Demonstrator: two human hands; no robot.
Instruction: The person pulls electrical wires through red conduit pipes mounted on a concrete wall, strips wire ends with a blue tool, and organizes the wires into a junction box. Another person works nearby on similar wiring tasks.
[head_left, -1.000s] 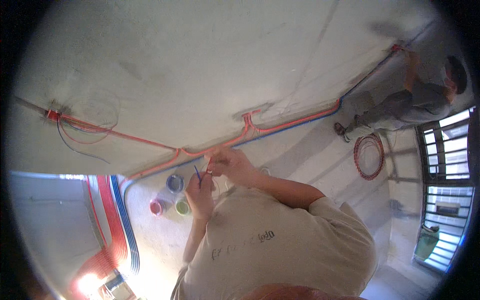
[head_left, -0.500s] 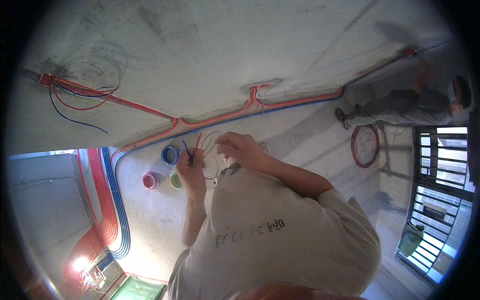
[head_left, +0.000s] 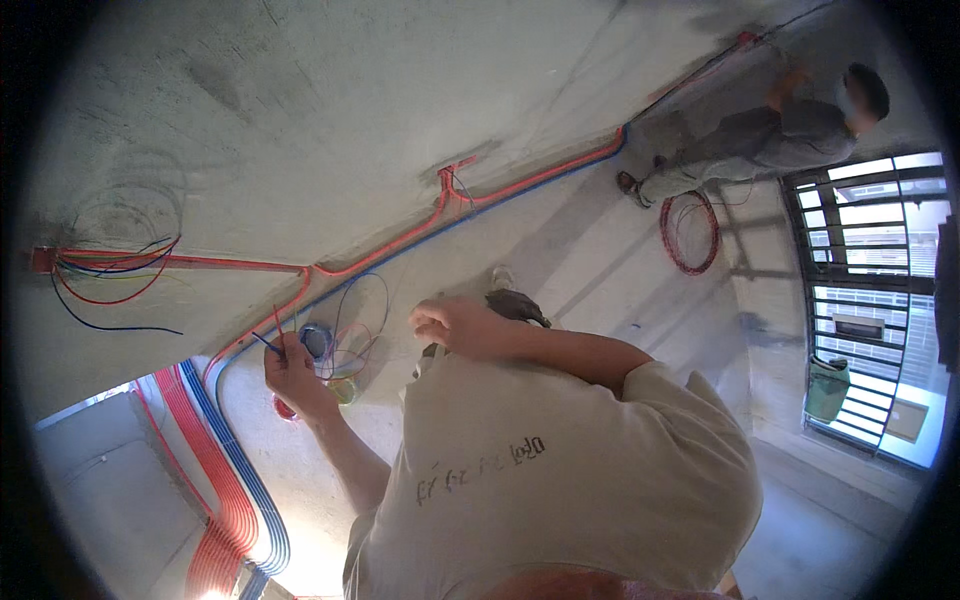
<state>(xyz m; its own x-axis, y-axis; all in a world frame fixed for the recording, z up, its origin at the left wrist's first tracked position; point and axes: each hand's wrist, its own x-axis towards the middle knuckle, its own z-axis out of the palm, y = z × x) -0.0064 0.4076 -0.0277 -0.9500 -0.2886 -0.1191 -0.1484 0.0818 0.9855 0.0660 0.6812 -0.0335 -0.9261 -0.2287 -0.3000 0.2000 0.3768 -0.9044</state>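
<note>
Gripped in my left hand (head_left: 292, 372) are ends of thin blue, red and green wires (head_left: 268, 342), sticking out above the fingers. Loose loops of wire (head_left: 383, 300) trail to the right of that hand. My right hand (head_left: 442, 326) is over my light shirt front, its fingers curled; whether anything is within them I cannot make out. Behind and beside my left hand lie wire rolls on the floor: blue (head_left: 316, 340), yellow-green (head_left: 342, 392) and red (head_left: 285, 410), partly hidden.
Red and blue conduits (head_left: 228, 455) run along wall and floor. Loose wires hang from a red box (head_left: 43, 260). A co-worker (head_left: 805, 140) crouches at upper right, hands raised by the wall, near a red cable coil (head_left: 668, 240). A barred window (head_left: 840, 270) is on the right.
The whole view has shifted. My left hand has moved left with the wire ends, across the rolls. My right hand has drawn apart from it, and wire loops have spread out between them.
</note>
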